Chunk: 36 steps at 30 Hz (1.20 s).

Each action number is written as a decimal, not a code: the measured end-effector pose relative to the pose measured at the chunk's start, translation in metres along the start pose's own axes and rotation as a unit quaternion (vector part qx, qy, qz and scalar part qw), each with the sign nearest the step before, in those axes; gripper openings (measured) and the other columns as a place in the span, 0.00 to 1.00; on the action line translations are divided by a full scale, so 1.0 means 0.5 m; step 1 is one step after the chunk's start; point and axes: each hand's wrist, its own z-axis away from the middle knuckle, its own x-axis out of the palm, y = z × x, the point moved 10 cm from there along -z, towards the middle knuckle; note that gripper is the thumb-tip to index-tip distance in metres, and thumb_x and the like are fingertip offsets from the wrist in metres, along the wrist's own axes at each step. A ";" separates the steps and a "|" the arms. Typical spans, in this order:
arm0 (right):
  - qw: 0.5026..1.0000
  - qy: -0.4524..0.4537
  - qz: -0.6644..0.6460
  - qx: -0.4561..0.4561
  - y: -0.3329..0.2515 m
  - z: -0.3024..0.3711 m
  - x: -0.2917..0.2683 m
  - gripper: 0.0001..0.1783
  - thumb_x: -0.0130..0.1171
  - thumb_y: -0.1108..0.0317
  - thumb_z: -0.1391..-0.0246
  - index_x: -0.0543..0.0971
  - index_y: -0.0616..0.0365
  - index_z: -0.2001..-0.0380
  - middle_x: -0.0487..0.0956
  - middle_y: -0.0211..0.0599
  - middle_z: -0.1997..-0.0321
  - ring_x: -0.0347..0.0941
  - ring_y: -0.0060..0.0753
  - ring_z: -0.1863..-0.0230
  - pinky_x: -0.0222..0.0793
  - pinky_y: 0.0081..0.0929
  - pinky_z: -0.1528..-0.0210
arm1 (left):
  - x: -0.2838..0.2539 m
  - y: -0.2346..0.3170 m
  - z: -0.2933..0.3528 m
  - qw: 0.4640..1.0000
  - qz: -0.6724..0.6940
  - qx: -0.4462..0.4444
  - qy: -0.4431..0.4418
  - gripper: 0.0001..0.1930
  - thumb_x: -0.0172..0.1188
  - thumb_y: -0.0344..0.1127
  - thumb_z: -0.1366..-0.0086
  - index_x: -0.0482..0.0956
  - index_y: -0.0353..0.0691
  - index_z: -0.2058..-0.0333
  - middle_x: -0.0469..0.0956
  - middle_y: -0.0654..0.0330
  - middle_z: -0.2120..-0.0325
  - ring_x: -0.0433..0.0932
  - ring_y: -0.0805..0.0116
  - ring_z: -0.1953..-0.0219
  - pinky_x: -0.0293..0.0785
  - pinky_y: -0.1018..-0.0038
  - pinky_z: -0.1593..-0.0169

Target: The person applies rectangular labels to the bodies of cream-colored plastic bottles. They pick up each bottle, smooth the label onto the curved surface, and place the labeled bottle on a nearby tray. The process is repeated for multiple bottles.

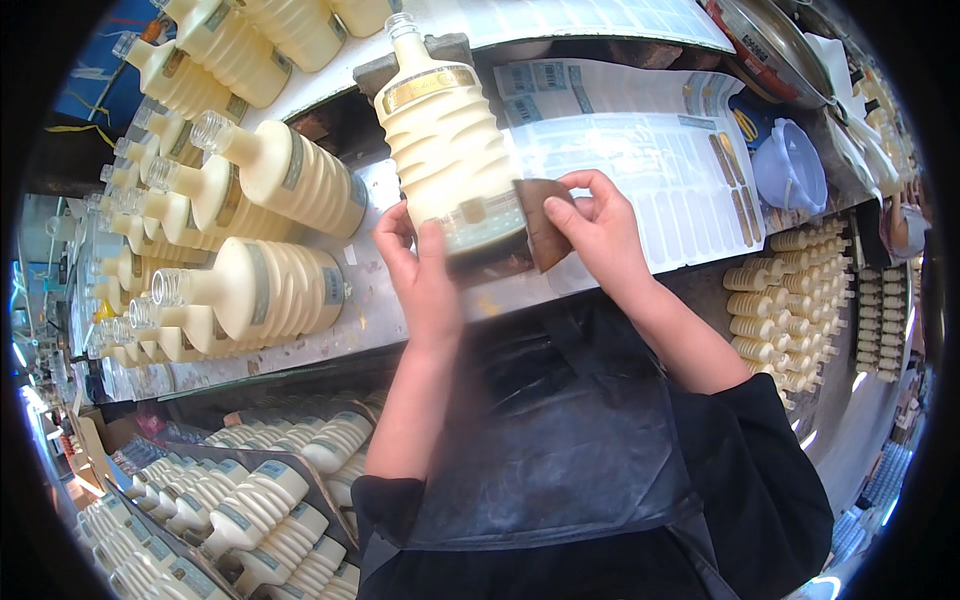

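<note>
A cream bottle [447, 150] with a wavy ribbed body and a clear threaded neck lies in front of me, its neck pointing away. Under its shoulder is a dark block-like support [458, 50]. A gold-toned label band crosses the shoulder, and a pale band with a small emblem runs round the base end. My left hand [420, 270] grips the bottle's lower left side, thumb near the base. Pinched between the thumb and fingers of my right hand [598, 228] is a flat brown scraper-like piece [541, 222], its edge at the bottle's lower right side.
Similar bottles [285, 285] crowd the bench's left side, with more in a bin [270, 500] below. Sheets of labels [630, 170] lie at right, beside a lilac bucket [790, 165] and a metal basin [765, 50]. Rows of bottles [790, 300] stand lower right.
</note>
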 end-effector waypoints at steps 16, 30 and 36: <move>0.988 -0.153 0.007 0.026 0.006 -0.034 0.097 0.28 0.59 0.56 0.30 0.74 0.65 0.37 0.84 0.36 0.53 0.76 0.19 0.54 0.73 0.20 0.51 | -0.002 0.002 -0.006 0.984 -0.165 0.060 0.040 0.23 0.47 0.44 0.22 0.62 0.32 0.39 0.66 0.52 0.43 0.66 0.65 0.41 0.60 0.66 0.33; 0.992 -0.100 0.037 -0.067 -0.025 -0.041 0.066 0.27 0.58 0.56 0.30 0.74 0.64 0.37 0.82 0.28 0.63 0.71 0.13 0.65 0.69 0.16 0.62 | -0.008 -0.014 -0.011 0.992 0.107 -0.057 -0.037 0.29 0.56 0.47 0.27 0.64 0.34 0.36 0.66 0.49 0.41 0.65 0.58 0.37 0.61 0.59 0.33; 0.989 -0.131 0.073 0.006 -0.022 -0.026 0.083 0.27 0.55 0.56 0.28 0.73 0.63 0.35 0.79 0.24 0.71 0.66 0.09 0.74 0.64 0.15 0.72 | -0.010 0.035 0.008 0.952 -0.239 0.176 -0.073 0.42 0.72 0.44 0.42 0.65 0.35 0.33 0.73 0.53 0.48 0.71 0.54 0.44 0.64 0.60 0.36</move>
